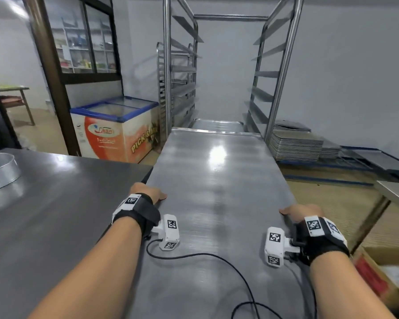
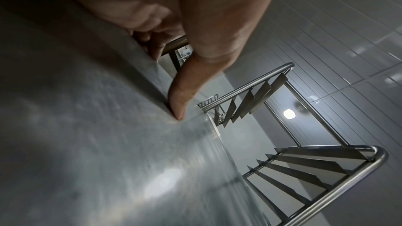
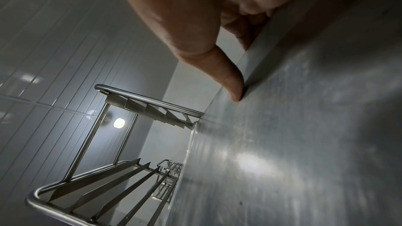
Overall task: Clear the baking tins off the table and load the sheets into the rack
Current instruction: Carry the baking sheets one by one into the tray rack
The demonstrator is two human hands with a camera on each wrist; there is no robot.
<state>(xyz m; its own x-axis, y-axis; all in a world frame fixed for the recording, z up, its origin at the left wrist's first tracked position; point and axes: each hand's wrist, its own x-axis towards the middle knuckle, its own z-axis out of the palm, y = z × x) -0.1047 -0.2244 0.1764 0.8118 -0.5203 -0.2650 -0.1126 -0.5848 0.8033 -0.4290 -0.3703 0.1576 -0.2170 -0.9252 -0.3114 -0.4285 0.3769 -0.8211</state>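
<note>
Head view: left hand (image 1: 148, 192) and right hand (image 1: 305, 211) grip the sheet (image 1: 217, 192) (thumbs on top) facing the rack (image 1: 283, 65).

The sheet (image 1: 217, 192) you hold is brushed metal, its grain fine and its face semi-glossy under a bright glare patch. Beyond the sheet's far edge, the rack (image 1: 283, 65) is polished steel tubing with duller flat metal runners; left of the sheet, the table (image 1: 55, 203) is smooth, darker satin metal. On that table, the round tin (image 1: 0, 169) shows pale, shiny metal.
</note>
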